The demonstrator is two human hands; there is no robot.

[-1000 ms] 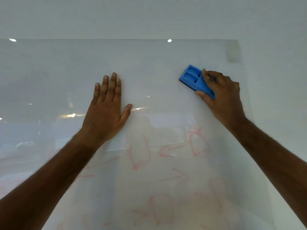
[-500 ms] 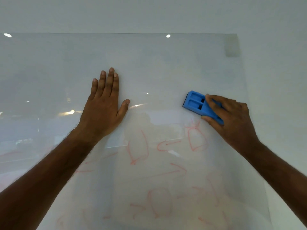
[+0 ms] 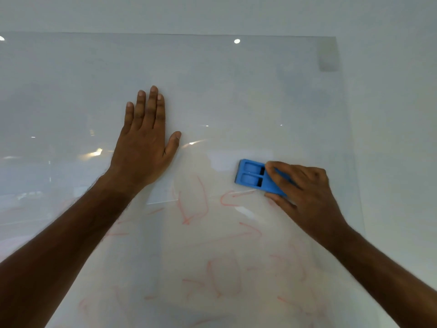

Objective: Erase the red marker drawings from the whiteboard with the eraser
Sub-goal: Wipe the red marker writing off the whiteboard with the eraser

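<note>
— Nearest?
— Faint red marker drawings [image 3: 224,278] low on the whiteboard [image 3: 236,91], roughly eight shapes, some too smeared to count.
— Higher up?
— One blue eraser [image 3: 256,176], pinched by the right hand [image 3: 305,195] between curled fingers and thumb, flat on the board. Down from the clean upper right a second ago, now onto the top row; rightmost shape there gone or covered. Lower rows untouched.
— Farthest?
— Left hand [image 3: 144,143], fingers straight, palm pressed on bare board, unmoved. Two hands, one board.
</note>
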